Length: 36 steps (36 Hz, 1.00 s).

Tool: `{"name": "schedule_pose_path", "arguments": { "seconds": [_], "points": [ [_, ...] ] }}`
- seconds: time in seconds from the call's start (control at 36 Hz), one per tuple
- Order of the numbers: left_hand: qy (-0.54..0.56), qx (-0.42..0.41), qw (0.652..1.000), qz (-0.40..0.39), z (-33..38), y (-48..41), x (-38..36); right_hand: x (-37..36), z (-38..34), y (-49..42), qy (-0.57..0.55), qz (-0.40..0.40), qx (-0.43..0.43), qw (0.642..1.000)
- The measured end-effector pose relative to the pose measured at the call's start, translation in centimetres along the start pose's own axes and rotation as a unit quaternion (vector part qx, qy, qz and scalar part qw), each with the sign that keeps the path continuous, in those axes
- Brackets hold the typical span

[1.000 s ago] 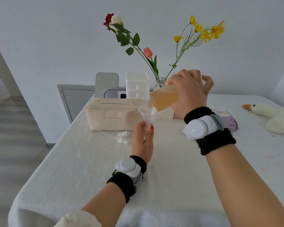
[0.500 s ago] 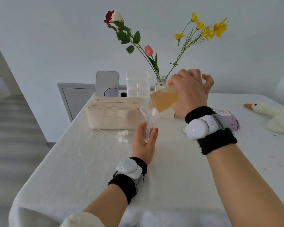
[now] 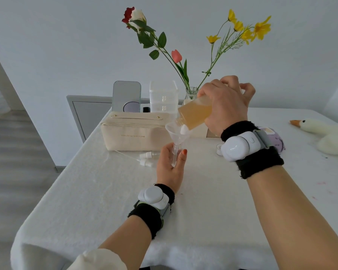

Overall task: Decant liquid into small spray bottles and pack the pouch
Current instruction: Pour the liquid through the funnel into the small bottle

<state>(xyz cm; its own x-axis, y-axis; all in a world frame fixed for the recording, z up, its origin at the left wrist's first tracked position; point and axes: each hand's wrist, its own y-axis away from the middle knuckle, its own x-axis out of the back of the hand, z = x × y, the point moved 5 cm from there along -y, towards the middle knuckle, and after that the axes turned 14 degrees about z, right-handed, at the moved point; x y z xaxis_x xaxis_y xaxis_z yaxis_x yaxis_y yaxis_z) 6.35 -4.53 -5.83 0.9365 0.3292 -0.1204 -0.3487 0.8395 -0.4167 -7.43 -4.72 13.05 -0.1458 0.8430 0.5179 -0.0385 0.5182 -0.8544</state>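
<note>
Right hand (image 3: 225,106): fingers curled round the tilted amber bottle (image 3: 194,113), its mouth at the funnel (image 3: 176,130) rim. Left hand (image 3: 170,168): fingers wrapped round the upright small spray bottle (image 3: 175,155) under the funnel, near the pouch (image 3: 137,136) on the counter (image 3: 203,201).

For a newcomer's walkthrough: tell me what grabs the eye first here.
At the centre, the right hand tips a bottle of amber liquid over a clear funnel set in a small clear bottle that the left hand holds upright. Behind them, bright flowers rise from a glass vase, and a beige pouch stands on the white table to the left.
</note>
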Motion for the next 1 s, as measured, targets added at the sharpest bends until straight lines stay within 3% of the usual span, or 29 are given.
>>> {"name": "schedule_pose_path", "arguments": {
  "seconds": [1.0],
  "points": [
    [-0.002, -0.006, 1.0, 0.003, -0.11, 0.11, 0.03, 0.31, -0.64, -0.01, 0.005, -0.009, 0.016, 1.0]
  ]
}}
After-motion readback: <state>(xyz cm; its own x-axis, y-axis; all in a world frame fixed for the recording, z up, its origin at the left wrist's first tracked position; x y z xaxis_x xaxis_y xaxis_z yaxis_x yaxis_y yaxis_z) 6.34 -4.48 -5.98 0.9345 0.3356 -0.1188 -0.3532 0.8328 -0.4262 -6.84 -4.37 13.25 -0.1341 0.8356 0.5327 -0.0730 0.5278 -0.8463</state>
